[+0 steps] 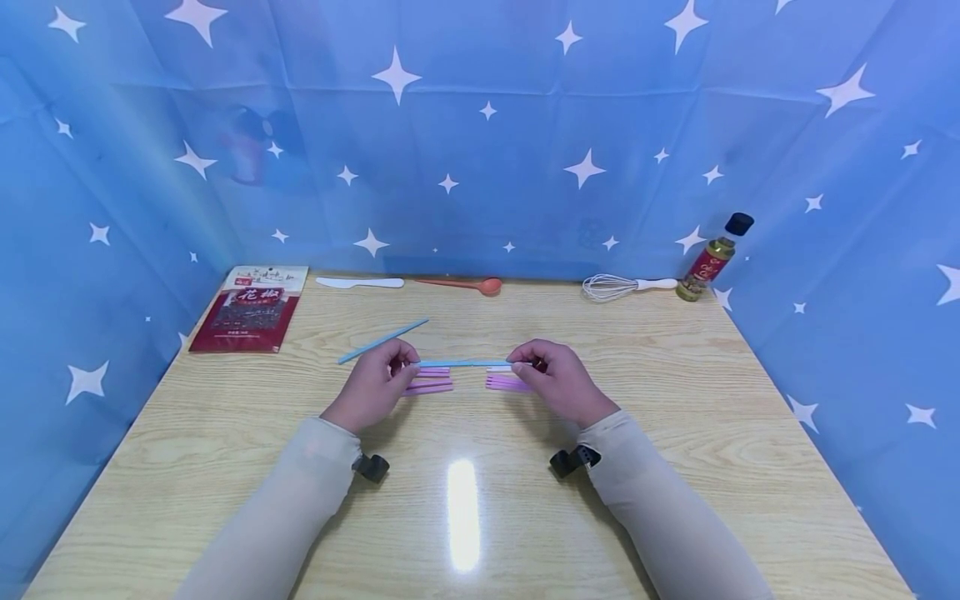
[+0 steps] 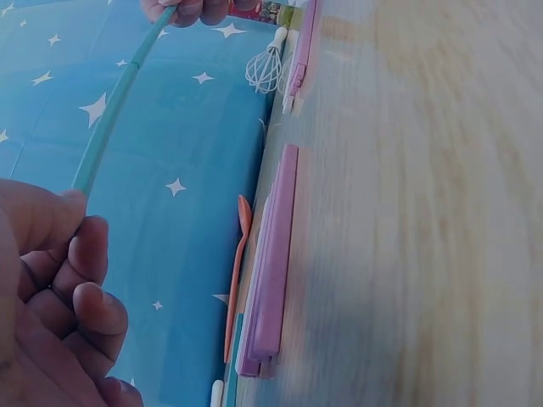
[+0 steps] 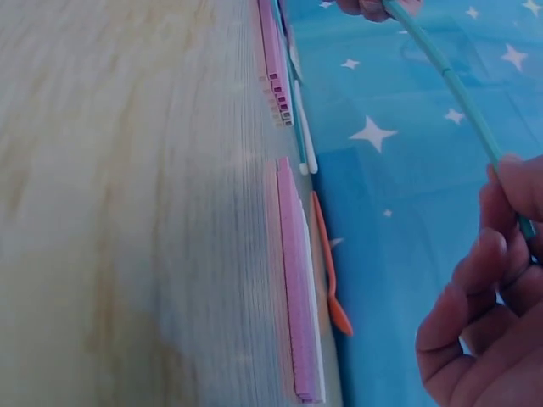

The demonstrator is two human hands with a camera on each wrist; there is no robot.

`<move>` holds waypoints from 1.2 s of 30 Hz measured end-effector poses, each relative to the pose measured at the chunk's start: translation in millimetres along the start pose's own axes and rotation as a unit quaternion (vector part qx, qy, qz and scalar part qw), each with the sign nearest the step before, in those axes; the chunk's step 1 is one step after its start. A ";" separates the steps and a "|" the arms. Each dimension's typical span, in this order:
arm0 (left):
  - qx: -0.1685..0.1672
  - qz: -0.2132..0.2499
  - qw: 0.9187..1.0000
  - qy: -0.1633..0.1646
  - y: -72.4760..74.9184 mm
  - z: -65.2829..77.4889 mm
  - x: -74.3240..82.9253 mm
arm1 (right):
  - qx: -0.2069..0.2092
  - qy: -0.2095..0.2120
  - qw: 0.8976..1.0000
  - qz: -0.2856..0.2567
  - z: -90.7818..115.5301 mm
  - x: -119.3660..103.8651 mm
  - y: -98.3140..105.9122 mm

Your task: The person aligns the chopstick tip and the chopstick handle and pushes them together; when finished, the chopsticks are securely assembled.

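A thin blue stick (image 1: 468, 363) runs level between my two hands, with a faint line across its middle. In the left wrist view this stick (image 2: 109, 127) shows raised off the table against the curtain. My left hand (image 1: 373, 383) pinches one end between thumb and forefinger. The other end is pinched by my right hand (image 1: 558, 377), its remaining fingers curled loosely. Below the stick lie two small bundles of short pink sticks: a left bundle (image 1: 431, 387) and a right bundle (image 1: 506, 382). A white stick (image 1: 497, 368) lies along the right bundle's far side.
Another blue stick (image 1: 382, 341) lies slanted beyond my left hand. Along the back edge are a red spice packet (image 1: 251, 310), a white knife (image 1: 360, 283), an orange spoon (image 1: 489, 287), a whisk (image 1: 611, 287) and an oil bottle (image 1: 705, 268). A blue starry curtain (image 1: 480, 167) surrounds the table.
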State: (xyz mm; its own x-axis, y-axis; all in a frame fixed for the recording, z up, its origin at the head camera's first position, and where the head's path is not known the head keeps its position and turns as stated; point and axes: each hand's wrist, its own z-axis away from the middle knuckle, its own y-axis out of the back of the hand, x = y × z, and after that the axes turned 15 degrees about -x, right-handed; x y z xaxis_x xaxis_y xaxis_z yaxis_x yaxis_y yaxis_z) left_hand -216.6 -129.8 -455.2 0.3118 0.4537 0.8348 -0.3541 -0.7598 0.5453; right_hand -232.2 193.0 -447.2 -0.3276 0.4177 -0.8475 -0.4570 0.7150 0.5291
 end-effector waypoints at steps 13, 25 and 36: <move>-0.002 -0.005 1.000 -0.017 -0.7 1.6 3.5 | 0.027 -0.006 1.000 0.004 -2.0 -8.1 -10.3; 0.043 0.022 0.997 0.059 25.5 3.1 -13.9 | 0.062 -0.032 0.997 -0.015 -3.6 -5.6 -8.8; 0.153 0.017 0.970 0.187 63.5 14.0 -54.3 | 0.062 -0.041 0.997 -0.034 -3.4 3.7 -1.6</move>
State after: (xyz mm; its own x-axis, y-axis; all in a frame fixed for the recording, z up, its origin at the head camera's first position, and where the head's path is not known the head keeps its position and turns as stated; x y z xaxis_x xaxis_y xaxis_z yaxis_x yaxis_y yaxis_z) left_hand -243.7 -209.3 -467.0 -0.0573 0.5201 0.8522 -0.0615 -0.8538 0.5169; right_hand -235.5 191.5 -451.1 -0.2277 0.4077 -0.8843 -0.3682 0.8046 0.4658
